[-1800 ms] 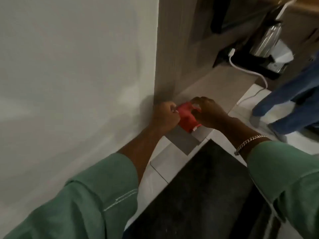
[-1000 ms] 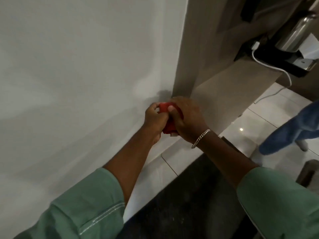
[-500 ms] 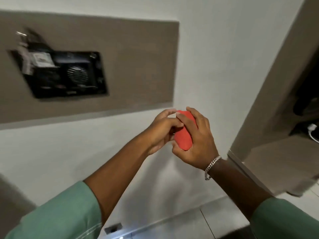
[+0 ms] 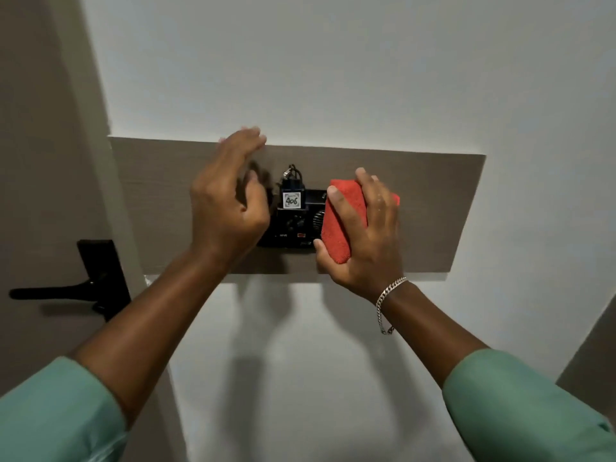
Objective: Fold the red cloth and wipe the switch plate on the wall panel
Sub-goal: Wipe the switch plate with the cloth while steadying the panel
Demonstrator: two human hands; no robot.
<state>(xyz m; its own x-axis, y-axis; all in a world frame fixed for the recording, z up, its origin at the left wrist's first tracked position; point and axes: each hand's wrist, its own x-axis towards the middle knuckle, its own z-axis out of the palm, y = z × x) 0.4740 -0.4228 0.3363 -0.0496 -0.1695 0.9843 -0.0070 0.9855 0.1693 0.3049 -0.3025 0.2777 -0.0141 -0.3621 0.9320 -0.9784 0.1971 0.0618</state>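
The red cloth (image 4: 340,225) is folded into a thick pad and held in my right hand (image 4: 366,241), which presses it over the right part of the black switch plate (image 4: 293,225). The plate sits in the middle of a grey-brown wall panel (image 4: 426,211) and carries a small white tag reading 406. A key tag hangs at its top. My left hand (image 4: 226,201) hovers in front of the plate's left side, fingers spread and blurred, holding nothing. Both hands hide the plate's outer edges.
A door with a black lever handle (image 4: 66,288) stands at the left. White wall (image 4: 300,61) surrounds the panel above and below. A brown surface edge (image 4: 593,355) shows at the lower right.
The view rose from the floor to the wall panel. Both hands held the cloth before; my left hand has let go and my right hand carried the folded cloth onto the switch plate.
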